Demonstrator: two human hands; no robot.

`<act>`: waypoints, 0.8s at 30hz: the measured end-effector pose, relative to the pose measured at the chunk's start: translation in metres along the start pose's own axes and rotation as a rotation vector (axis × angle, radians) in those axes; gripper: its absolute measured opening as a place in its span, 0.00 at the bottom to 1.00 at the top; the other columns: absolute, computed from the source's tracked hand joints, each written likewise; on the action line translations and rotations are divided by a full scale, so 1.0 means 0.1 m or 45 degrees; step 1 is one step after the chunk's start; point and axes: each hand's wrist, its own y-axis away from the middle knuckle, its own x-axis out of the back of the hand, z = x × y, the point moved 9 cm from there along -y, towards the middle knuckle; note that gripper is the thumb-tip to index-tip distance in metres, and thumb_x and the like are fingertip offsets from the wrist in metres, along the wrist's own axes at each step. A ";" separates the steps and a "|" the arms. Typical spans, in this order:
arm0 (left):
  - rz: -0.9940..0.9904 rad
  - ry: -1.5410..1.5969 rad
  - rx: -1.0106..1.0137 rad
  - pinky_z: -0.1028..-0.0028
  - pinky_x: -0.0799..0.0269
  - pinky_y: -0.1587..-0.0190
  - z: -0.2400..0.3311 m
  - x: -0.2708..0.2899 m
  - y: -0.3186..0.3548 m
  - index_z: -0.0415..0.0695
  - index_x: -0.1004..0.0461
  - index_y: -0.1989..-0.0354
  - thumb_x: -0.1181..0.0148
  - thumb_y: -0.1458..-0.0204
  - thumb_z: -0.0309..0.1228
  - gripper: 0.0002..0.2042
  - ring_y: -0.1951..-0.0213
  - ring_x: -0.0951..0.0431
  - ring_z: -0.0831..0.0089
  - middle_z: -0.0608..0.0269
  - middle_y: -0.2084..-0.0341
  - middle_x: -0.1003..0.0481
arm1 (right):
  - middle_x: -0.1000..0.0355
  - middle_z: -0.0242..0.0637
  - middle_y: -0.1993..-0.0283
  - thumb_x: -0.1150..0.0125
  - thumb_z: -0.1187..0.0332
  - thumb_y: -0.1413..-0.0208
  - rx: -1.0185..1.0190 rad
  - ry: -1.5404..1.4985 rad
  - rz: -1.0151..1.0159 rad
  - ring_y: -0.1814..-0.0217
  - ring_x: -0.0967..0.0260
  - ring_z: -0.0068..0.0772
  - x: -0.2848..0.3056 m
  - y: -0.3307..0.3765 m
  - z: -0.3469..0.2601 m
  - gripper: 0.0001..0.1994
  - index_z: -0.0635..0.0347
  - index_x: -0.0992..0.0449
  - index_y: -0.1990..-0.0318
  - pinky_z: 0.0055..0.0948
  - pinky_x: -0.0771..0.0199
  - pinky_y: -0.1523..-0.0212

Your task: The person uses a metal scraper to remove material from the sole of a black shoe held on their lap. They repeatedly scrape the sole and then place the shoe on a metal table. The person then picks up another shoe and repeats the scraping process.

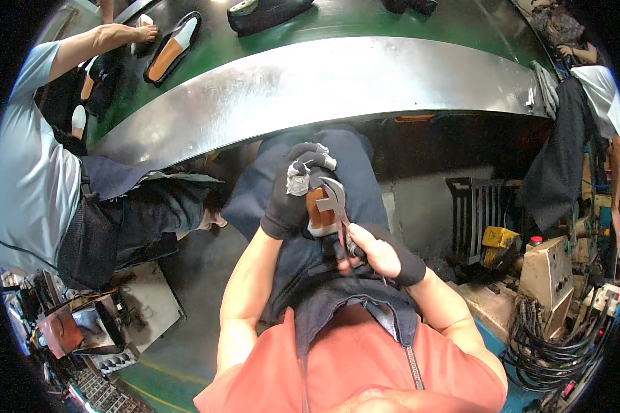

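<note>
This is a shoe factory floor, a production line rather than a home or shop. A green conveyor belt point(337, 27) edged by a curved steel guard point(310, 89) carries unfinished shoes point(174, 48) past seated workers. A co-worker point(34, 158) sits at the line to the left. Machines with bundled cables point(551, 337) and a control box point(548, 268) crowd the concrete floor point(193, 323).

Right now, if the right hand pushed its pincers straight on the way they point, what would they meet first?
Probably the shoe that the gloved left hand holds. The right hand aims the pincers up at it; their head already seems at its edge, though depth is unclear.
</note>
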 end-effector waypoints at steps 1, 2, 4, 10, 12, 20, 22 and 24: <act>0.002 -0.025 -0.013 0.66 0.36 0.47 0.00 0.00 -0.01 0.40 0.23 0.65 0.47 0.51 0.36 0.13 0.52 0.29 0.62 0.56 0.60 0.27 | 0.31 0.30 0.75 0.66 0.55 0.32 0.087 0.098 0.108 0.76 0.39 0.17 0.02 -0.01 -0.04 0.20 0.58 0.29 0.65 0.24 0.37 0.73; 0.005 -0.049 -0.026 0.65 0.36 0.46 -0.01 0.00 -0.02 0.41 0.23 0.65 0.47 0.52 0.36 0.12 0.52 0.29 0.61 0.57 0.60 0.27 | 0.34 0.32 0.77 0.63 0.57 0.32 0.206 0.245 0.154 0.76 0.36 0.23 0.04 -0.06 -0.06 0.19 0.60 0.30 0.65 0.28 0.35 0.72; 0.001 -0.133 -0.110 0.64 0.37 0.45 0.00 -0.04 -0.06 0.42 0.23 0.66 0.47 0.52 0.36 0.12 0.52 0.29 0.60 0.58 0.61 0.26 | 0.32 0.40 0.76 0.60 0.60 0.33 0.357 0.661 0.519 0.76 0.35 0.35 0.10 -0.18 -0.11 0.16 0.63 0.30 0.63 0.34 0.33 0.70; -0.004 0.123 -0.139 0.60 0.46 0.37 0.25 0.05 0.19 0.42 0.24 0.59 0.58 0.41 0.47 0.22 0.44 0.32 0.57 0.55 0.58 0.25 | 0.27 0.53 0.65 0.60 0.77 0.44 0.416 1.369 0.147 0.66 0.28 0.54 -0.11 -0.29 0.15 0.23 0.55 0.32 0.41 0.42 0.28 0.65; 0.332 0.445 0.494 0.60 0.47 0.36 -0.01 -0.03 0.58 0.40 0.29 0.51 0.59 0.39 0.49 0.24 0.42 0.33 0.56 0.53 0.51 0.28 | 0.30 0.52 0.55 0.48 0.69 0.52 0.715 1.257 0.148 0.54 0.31 0.58 0.05 -0.05 0.61 0.21 0.61 0.28 0.48 0.46 0.30 0.52; 0.503 1.006 0.687 0.66 0.32 0.46 -1.10 -0.34 1.57 0.42 0.44 0.37 0.51 0.53 0.67 0.44 0.50 0.29 0.65 0.54 0.46 0.33 | 0.33 0.51 0.54 0.38 0.61 0.62 0.880 1.253 -0.095 0.52 0.34 0.57 0.19 0.18 0.93 0.20 0.64 0.27 0.61 0.49 0.32 0.49; 0.431 0.961 0.619 0.67 0.34 0.45 -1.07 -0.35 1.48 0.41 0.43 0.38 0.53 0.56 0.72 0.48 0.50 0.30 0.67 0.56 0.48 0.33 | 0.33 0.50 0.53 0.38 0.65 0.62 0.888 1.239 -0.119 0.51 0.34 0.56 0.23 0.15 0.96 0.19 0.64 0.27 0.61 0.49 0.33 0.48; 0.424 1.029 0.653 0.67 0.33 0.46 -1.16 -0.38 1.51 0.40 0.42 0.39 0.51 0.57 0.72 0.48 0.50 0.30 0.67 0.56 0.49 0.32 | 0.32 0.49 0.52 0.38 0.68 0.62 0.875 1.142 -0.139 0.50 0.34 0.55 0.32 0.06 1.22 0.19 0.64 0.27 0.59 0.48 0.32 0.48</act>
